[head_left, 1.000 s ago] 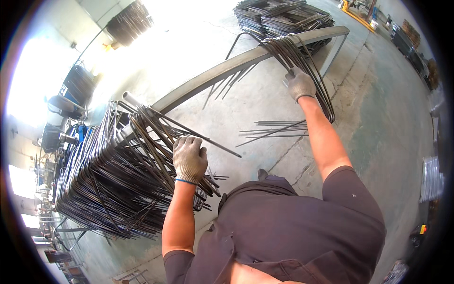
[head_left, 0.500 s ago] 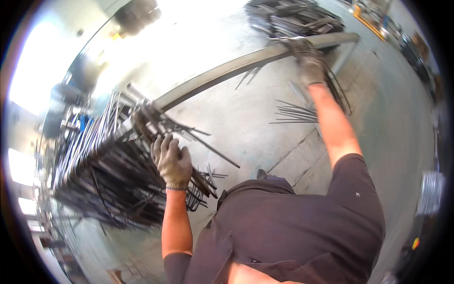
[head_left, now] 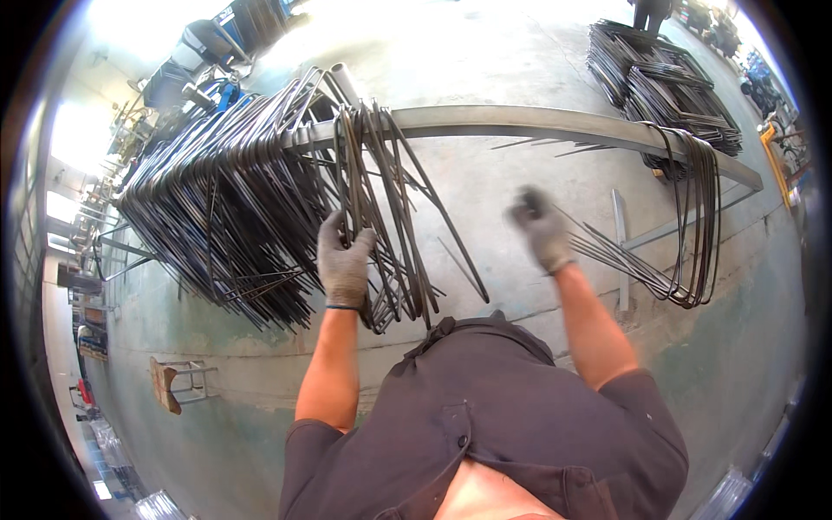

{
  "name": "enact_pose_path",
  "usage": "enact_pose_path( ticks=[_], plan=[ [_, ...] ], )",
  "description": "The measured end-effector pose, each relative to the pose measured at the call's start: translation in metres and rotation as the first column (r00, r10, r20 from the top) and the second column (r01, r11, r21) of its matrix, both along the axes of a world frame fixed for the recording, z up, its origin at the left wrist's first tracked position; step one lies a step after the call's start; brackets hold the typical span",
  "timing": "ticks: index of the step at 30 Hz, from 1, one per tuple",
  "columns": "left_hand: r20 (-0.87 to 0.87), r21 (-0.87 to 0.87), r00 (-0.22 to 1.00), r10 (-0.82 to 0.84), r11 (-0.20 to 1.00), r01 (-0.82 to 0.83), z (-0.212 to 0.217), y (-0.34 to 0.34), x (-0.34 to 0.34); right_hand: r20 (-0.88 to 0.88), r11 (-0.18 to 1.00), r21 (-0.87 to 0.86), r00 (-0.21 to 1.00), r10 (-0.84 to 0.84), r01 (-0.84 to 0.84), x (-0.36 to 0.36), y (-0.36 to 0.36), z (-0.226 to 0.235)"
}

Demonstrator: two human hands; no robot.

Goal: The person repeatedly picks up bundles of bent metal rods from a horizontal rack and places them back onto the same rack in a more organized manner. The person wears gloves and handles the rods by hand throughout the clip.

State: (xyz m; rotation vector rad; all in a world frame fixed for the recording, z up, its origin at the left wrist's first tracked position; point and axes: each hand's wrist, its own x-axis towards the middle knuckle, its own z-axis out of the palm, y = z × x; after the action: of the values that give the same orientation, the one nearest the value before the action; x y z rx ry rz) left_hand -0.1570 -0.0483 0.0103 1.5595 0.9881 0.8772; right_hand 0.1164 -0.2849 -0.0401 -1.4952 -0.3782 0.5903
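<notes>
Bent metal rods [head_left: 225,182] hang packed in a dense row over the left part of a long steel rail [head_left: 485,119]. A looser bunch of bent rods [head_left: 394,208] hangs at the near end of that row. My left hand [head_left: 345,264], in a grey glove, is against this bunch with thumb and fingers apart; some fingertips are hidden among the rods. My right hand [head_left: 544,230], gloved as well, is in the air below the rail, its fingers smeared by motion. Right of it, a small group of bent rods [head_left: 706,217] hangs over the rail's right end.
Flat stacks of bent rods [head_left: 667,82] lie on the floor at the far right, where a person's legs [head_left: 650,13] show. A small stool [head_left: 165,386] stands at the lower left. Blue equipment [head_left: 251,26] is at the far left. A steel leg [head_left: 619,247] is under the rail.
My right hand has come away from the rail's right end, moving left and nearer. A group of rods hangs there now. My view has turned, and my left hand remains by the rods.
</notes>
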Motion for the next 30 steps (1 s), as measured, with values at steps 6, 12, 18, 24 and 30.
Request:
enact_pose_path(
  ticks=[6,12,18,24,30],
  plan=[
    [0.045,0.046,0.998,-0.035,0.998,0.032,-0.011,-0.001,0.001,-0.279,0.847,0.047,0.808,0.52,-0.529,-0.107,0.127,0.015],
    [-0.257,0.375,0.963,0.083,0.927,0.02,-0.016,0.012,-0.024,-0.456,0.908,0.192,0.786,0.419,-0.372,-0.101,0.118,0.037],
    [-0.367,0.785,0.86,0.354,0.615,0.082,0.012,0.003,-0.03,-0.48,0.931,0.294,0.809,0.338,-0.214,-0.074,0.09,0.058],
    [-0.232,0.825,0.94,0.248,0.562,0.055,0.021,-0.012,-0.008,-0.472,0.946,0.144,0.82,0.324,-0.291,-0.097,0.078,0.033],
    [-0.249,0.785,0.96,0.128,0.607,0.122,0.013,-0.04,0.004,-0.503,0.901,0.315,0.753,0.425,-0.298,-0.098,0.071,0.022]
  ],
)
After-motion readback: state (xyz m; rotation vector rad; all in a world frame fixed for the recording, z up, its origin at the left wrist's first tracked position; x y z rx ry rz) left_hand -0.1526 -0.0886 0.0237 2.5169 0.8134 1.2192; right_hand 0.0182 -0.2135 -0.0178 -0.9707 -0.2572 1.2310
